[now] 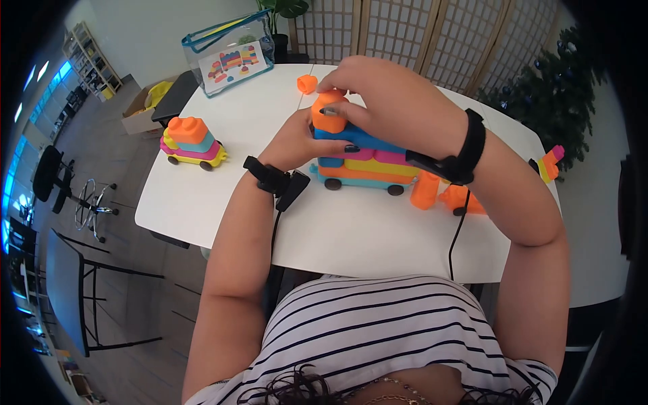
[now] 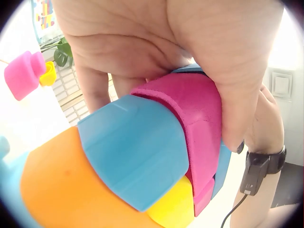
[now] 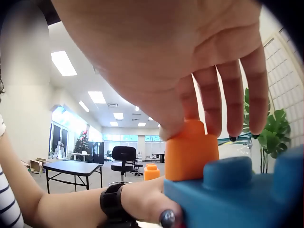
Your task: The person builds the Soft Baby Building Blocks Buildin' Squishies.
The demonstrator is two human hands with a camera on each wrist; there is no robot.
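1. White table [image 1: 337,236] in my view, bearing the toy wagon [image 1: 368,179] near its middle.
2. My left hand [image 1: 293,143] grasps the stacked blocks [image 1: 388,157], probably for bracing.
3. My right hand [image 1: 388,94] pinches an orange block [image 1: 327,124] atop the blue block [image 1: 378,140], seemingly steadying it.

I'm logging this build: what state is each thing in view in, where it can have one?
Left hand: gripping the large wagon near its top
Right hand: pinching the top orange block
Top orange block: on the blue block; fully seated or not, cannot tell
Large wagon: upright, stacked
Small wagon: upright, stacked
Loose orange piece: apart from both wagons
Orange wheeled piece: partly hidden; load unclear
Clear bag: standing; zipped or not, cannot tell
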